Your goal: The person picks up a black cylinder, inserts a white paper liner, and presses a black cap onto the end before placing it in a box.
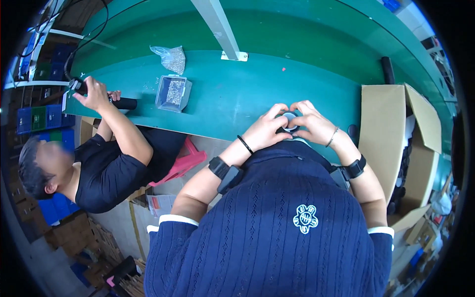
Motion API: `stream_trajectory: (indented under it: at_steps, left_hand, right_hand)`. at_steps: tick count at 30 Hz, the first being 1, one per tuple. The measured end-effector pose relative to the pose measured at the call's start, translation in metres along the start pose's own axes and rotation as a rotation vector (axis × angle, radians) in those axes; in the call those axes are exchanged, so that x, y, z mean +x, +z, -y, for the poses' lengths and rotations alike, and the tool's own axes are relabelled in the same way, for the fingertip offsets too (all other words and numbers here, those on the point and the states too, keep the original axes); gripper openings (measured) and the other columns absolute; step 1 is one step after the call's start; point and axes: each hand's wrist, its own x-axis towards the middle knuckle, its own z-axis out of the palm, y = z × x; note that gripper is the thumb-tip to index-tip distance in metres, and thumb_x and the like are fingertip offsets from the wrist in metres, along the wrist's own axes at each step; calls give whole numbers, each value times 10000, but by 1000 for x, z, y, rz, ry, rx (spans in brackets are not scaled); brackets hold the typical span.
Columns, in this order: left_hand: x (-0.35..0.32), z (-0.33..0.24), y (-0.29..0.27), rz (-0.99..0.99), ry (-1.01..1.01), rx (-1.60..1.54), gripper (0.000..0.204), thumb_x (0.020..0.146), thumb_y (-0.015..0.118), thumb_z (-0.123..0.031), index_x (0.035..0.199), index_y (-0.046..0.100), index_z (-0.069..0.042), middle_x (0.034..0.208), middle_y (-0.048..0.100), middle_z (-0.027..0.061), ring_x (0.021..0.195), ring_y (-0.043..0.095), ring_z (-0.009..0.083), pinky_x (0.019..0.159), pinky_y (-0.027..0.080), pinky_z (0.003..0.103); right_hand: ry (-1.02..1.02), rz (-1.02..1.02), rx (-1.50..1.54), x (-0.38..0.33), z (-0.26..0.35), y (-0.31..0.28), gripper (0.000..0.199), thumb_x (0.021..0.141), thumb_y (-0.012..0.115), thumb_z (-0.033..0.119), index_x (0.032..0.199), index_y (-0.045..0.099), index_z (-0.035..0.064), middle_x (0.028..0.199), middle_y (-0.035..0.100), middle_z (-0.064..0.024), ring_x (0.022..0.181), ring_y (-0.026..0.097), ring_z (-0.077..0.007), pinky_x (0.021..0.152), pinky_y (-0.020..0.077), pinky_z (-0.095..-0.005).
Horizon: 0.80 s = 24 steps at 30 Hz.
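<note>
The left hand [266,129] and right hand [312,123] meet fingertip to fingertip, both grasping a small round black part with a pale ring face [289,121] at the near edge of the green worktop [232,94]. Wrists bend inward, thumbs underneath. An open cardboard box [391,133] stands at the right.

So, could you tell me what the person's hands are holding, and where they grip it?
Both the left hand and right hand hold a small round black part with a pale centre, fingertips pinching its rim from either side.
</note>
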Motion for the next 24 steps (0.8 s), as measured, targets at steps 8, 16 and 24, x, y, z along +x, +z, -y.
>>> stream_trajectory:
  at_steps: [8,16,24]
  left_hand:
    - [-7,-4,-3,30,-64,43,312,709,797,-176,772,525,-38,1154,470,133,1083,558,314,842,520,389]
    - [-13,-3,4,-51,-1,104,253,698,786,-204,774,606,-42,1112,466,131,999,560,307,800,502,379]
    - [-14,3,1,-13,29,162,232,702,793,-170,870,685,-51,1211,467,170,1111,536,340,913,480,397]
  right_hand:
    - [26,1,99,-5,-1,11,229,689,738,58,901,653,76,1164,497,-140,1117,467,-323,952,409,-395]
    - [8,36,74,-6,-2,14,198,711,714,56,898,652,63,1180,488,-143,1119,471,-318,931,428,-387]
    - [11,-96,178,-5,3,17,280,764,705,127,1022,606,81,1188,493,-133,1121,478,-334,924,438,-407]
